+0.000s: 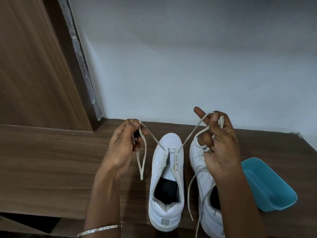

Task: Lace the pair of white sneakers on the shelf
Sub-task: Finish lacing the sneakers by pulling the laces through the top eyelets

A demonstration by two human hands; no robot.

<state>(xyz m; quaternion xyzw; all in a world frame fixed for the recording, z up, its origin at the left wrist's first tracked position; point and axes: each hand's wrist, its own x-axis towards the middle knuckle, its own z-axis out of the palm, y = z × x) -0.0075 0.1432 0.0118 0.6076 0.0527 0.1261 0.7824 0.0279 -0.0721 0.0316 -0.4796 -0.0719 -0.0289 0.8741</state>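
Sneakers, white, stand side by side on a brown wooden shelf (51,160), heels near the viewer and toes toward the grey wall (188,57). Left sneaker (167,182): collar and dark insole nearest; the upper eyelets are empty, and one flat white lace (155,137) passes through the far pair of eyelets only, its two ends rising in a V. Right sneaker (202,177): partly hidden behind the right forearm; a loose lace end trails over its near side and off the shelf edge. How far this shoe is laced cannot be told.

Left hand (123,148): grip pinched shut on the left end of the lace, whose slack hangs down in a narrow loop beside the palm. Right hand (221,146): grip closed on the right end, with spare lace coiled about the fingers and the index finger extended.

Handling, as judged: the lace is light, limp and flat, prone to twisting, so it is best taken close to its stiff tip for threading. Each shoe looks light with a firm sole, and will likely slide unless steadied at the collar or eyelet row.

A turquoise plastic tub (269,186) lies at right, just beside the right sneaker. A wooden door frame (34,66) stands far left.
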